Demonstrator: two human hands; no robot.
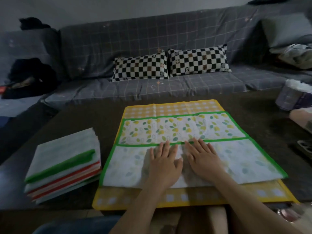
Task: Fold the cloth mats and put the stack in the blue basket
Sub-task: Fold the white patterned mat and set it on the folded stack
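Left hand (164, 163) flat, fingers straight, on green-bordered leaf-print mat (236, 159) | right hand (205, 157) likewise, just beside | folded stack (64, 164) at 9 o'clock

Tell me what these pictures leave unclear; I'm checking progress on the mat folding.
- Blue basket: nowhere in the head view.
- Yellow checked cloth mat: mostly covered by the green-edged leaf-print cloth mat.
- Stack of folded cloth mats: blurred, count unreadable.
- Mat surface beneath the flat left hand and right hand.
- Objects at the right edge: cut off, blurred.

Dark table (104, 119) bears yellow mat (170, 108) and folded stack (65, 166).
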